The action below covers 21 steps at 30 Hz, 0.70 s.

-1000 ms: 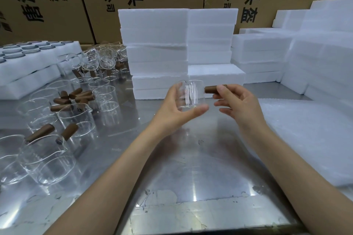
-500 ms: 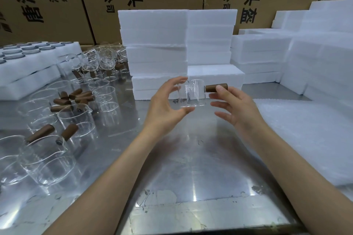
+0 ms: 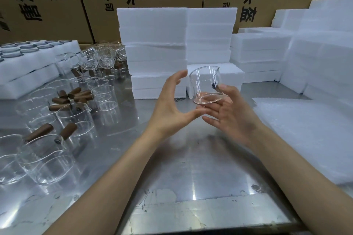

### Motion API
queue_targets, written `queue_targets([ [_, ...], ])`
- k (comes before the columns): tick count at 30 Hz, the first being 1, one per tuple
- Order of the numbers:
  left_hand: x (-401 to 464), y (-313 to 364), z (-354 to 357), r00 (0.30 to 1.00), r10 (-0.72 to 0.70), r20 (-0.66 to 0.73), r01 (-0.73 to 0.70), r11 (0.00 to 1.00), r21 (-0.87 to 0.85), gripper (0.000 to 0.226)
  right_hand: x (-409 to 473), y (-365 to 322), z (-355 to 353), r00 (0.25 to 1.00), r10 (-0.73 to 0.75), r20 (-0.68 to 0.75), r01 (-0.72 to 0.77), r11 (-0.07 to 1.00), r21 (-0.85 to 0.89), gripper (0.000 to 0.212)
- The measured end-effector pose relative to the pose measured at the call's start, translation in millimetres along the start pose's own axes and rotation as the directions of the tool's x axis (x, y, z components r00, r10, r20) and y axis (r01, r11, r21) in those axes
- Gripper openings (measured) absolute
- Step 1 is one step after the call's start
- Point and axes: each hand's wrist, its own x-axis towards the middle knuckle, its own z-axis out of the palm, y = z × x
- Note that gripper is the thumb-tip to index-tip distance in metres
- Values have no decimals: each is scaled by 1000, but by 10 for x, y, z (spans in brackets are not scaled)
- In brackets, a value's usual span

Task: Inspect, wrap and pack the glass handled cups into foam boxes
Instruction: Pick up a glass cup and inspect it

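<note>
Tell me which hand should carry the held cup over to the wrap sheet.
Right, probably. The right hand already holds the cup, and the wrap sheet lies on its side. The left hand is open, only its thumb tip near the cup's base.

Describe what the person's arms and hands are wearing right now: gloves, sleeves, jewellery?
Nothing is worn, as far as the head view shows. The left hand and right hand are bare, with no gloves, rings or tape. Both forearms are uncovered down to the frame's bottom edge: no sleeves, watch or wristbands visible.
</note>
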Motion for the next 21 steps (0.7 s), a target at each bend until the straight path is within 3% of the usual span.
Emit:
queue_targets([
  [6,9,29,21,993,87,-81,-88,996,-20,65,-8,1,21,999,29,41,-28,1000,-10,72],
  [8,6,28,35,987,116,-111,-117,993,-2,59,-9,-13,22,998,47,51,-46,998,-33,72],
  [10,15,16,23,975,152,-161,-143,987,68,58,-9,-24,27,999,45,7,-44,992,-116,59],
  [12,30,-4,-12,954,223,-200,-188,966,180,56,0,-7,43,991,-30,-128,-2,971,-239,46],
  [15,32,-12,-23,939,306,-154,-252,921,297,56,2,22,67,936,-215,-278,107,928,-358,51],
  [21,17,3,45,936,346,-66,-298,877,377,57,9,77,90,918,-317,-238,165,851,-499,65],
])
